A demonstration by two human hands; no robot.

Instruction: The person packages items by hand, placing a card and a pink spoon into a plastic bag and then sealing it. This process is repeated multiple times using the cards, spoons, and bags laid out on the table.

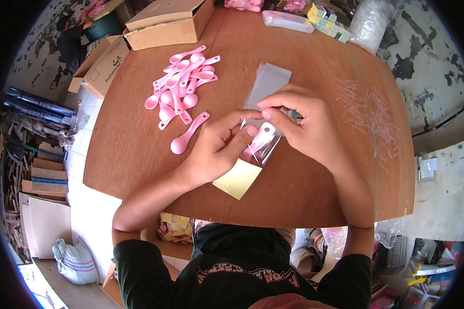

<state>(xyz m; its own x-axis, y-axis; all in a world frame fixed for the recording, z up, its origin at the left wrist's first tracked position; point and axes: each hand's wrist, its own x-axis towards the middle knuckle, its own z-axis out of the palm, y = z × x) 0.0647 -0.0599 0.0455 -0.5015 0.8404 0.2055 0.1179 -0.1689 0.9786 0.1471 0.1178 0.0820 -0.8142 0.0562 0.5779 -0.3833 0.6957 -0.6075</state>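
My left hand (219,141) is closed, thumb and index finger pinching a clear plastic bag (271,149) above the table. Inside the bag lies a pink measuring spoon (265,132), its holed handle end upward and its bowl partly hidden. A yellow card (238,179) shows at the bag's lower end. Thumb and fingertips of my right hand (304,116) meet in a pinch at the bag's upper edge, close to my left index fingertip. What that pinch holds is too small to make out. Just beyond my hands is a stack of flat clear bags (273,77).
A heap of pink spoons (180,82) lies left on the wooden table (304,190), with a single spoon (188,135) nearer me. Thin clear strips (368,116) are scattered right. At the back stand a cardboard box (165,28) and yellow card stacks (327,23).
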